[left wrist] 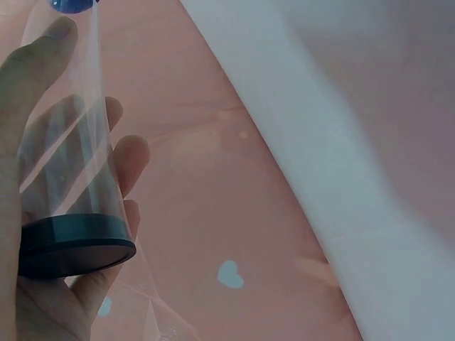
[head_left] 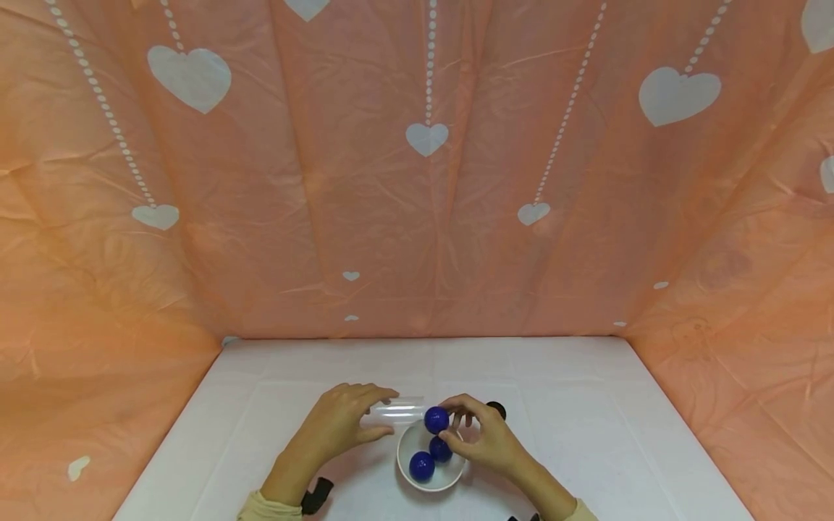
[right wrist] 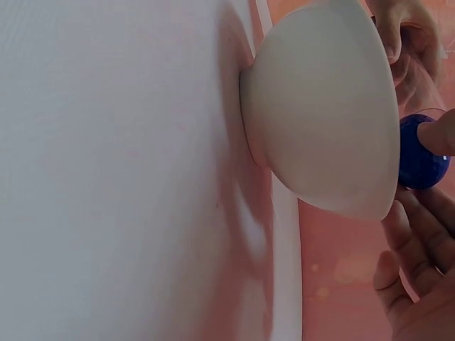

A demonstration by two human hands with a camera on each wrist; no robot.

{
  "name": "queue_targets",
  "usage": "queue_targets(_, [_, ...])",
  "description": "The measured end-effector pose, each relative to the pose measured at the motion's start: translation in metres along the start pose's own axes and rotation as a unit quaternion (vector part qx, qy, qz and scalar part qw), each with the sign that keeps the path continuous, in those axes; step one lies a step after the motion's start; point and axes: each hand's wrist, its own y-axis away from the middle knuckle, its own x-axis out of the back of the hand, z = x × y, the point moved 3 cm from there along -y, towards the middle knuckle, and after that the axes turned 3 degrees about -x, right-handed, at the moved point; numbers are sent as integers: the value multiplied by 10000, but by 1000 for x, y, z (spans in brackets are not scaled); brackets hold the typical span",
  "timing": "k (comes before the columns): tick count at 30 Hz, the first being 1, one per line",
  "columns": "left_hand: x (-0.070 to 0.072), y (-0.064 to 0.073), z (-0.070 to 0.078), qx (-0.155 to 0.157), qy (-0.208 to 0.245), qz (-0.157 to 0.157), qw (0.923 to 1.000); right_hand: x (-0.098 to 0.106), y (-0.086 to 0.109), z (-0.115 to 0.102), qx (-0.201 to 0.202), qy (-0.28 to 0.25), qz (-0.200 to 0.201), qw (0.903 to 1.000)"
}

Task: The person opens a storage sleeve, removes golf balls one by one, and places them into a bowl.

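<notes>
My left hand (head_left: pixel 342 420) grips a clear plastic tube (head_left: pixel 400 410) lying sideways in the air, its mouth toward the right. In the left wrist view a black cap (left wrist: pixel 78 245) closes the tube's other end, with thumb and fingers around the clear wall. With thumb and fingers, my right hand (head_left: pixel 491 438) pinches a blue ball (head_left: pixel 436 420) right at the tube's mouth. Below is a white bowl (head_left: pixel 407 474) holding two more blue balls (head_left: pixel 422 467). The right wrist view shows the thumb pressed on the pinched ball (right wrist: pixel 419 160), beside the bowl's rim.
A round black lid (head_left: pixel 497 409) lies on the white table (head_left: pixel 554 376) just behind my right hand. An orange curtain (head_left: pixel 365 202) with white hearts closes off the back and both sides. Black straps (head_left: pixel 317 496) sit at the wrists.
</notes>
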Motion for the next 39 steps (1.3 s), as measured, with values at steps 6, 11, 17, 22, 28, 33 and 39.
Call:
queue_targets(6, [1,0,-2,139,51,-120,9998,-1,-1,-2,-53,134,-68,9999])
queue_targets(11, [1,1,-3,210,78,-140,9997,-2,0,-2,-38,318,-96,9994])
queue_targets(17, [3,2,-4,238,142,-124,9995,-3,-1,-4,69,589,-120,9982])
queue_targets(22, [4,2,-6,259,178,-117,9994,-4,-1,-6,135,778,-101,9968])
queue_targets(28, [4,3,-7,250,165,-69,9995,-5,0,-6,302,808,-84,9962])
queue_targets(33, [3,4,-9,249,173,-22,9995,-5,0,-4,601,782,155,9950])
queue_targets(39, [0,4,-12,347,294,89,9989,1,0,-1,843,653,515,9930])
